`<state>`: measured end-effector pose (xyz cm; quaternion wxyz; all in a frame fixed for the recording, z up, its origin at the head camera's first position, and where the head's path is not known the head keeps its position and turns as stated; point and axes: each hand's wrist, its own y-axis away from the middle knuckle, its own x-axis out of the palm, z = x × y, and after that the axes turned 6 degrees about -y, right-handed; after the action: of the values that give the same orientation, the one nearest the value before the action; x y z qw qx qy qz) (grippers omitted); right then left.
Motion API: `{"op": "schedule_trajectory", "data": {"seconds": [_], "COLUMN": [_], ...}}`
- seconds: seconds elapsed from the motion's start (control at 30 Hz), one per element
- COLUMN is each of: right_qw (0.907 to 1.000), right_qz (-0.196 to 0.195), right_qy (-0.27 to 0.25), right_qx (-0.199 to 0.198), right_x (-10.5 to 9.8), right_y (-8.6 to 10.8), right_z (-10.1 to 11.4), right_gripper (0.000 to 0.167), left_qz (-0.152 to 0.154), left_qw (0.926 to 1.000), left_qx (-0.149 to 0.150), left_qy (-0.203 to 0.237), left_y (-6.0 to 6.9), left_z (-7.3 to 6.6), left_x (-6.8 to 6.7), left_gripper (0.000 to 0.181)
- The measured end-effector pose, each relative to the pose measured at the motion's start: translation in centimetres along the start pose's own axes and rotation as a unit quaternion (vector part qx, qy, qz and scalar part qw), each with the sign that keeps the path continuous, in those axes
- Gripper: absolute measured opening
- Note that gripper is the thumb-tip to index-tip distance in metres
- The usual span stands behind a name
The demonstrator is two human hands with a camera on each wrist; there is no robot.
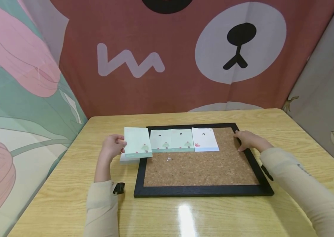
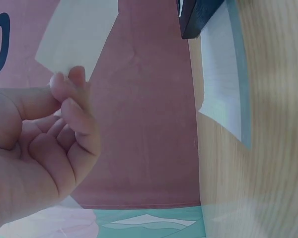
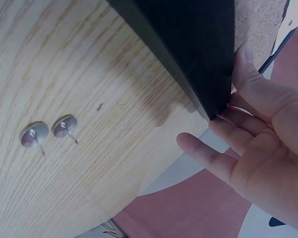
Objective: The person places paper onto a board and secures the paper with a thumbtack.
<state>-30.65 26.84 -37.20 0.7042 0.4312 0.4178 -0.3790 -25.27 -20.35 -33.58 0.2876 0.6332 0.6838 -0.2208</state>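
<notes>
Loose tacks (image 3: 34,133) on the worktop (image 1: 152,219) could prick a straying hand.
My left hand (image 1: 113,145) pinches a pale green sheet (image 1: 135,141) at the corkboard's (image 1: 196,169) left side; loosening could drop it askew. My right hand (image 1: 250,140) grips the frame's (image 1: 202,190) right edge; tugging could shift everything.

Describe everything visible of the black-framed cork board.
The rectangular, black-framed cork board lies flat on the pale wooden table, its surface speckled brown. Two pale green paper sheets and one white paper sheet are pinned in a row along its far side. The person's bare right grip holds its right edge.
</notes>
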Motion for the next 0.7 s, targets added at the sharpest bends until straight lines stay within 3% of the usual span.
{"op": "schedule_trajectory", "data": {"seconds": [0.47,0.7], "right_qw": [0.9999,0.9999], "right_qz": [0.009,0.008], "right_qy": [-0.006,-0.011], "right_qx": [-0.005,-0.007], "right_x": [-0.1,-0.1], "right_y": [-0.1,0.0], "right_z": [0.0,0.0], "right_gripper": [0.069,0.069], "left_qz": [0.083,0.104], "left_qw": [0.9955,0.9931], "left_qx": [0.042,0.049], "left_qy": [0.017,0.022], "left_y": [0.0,-0.1], "left_z": [-0.5,-1.0], "left_x": [1.5,2.5], "left_gripper": [0.023,0.016]}}
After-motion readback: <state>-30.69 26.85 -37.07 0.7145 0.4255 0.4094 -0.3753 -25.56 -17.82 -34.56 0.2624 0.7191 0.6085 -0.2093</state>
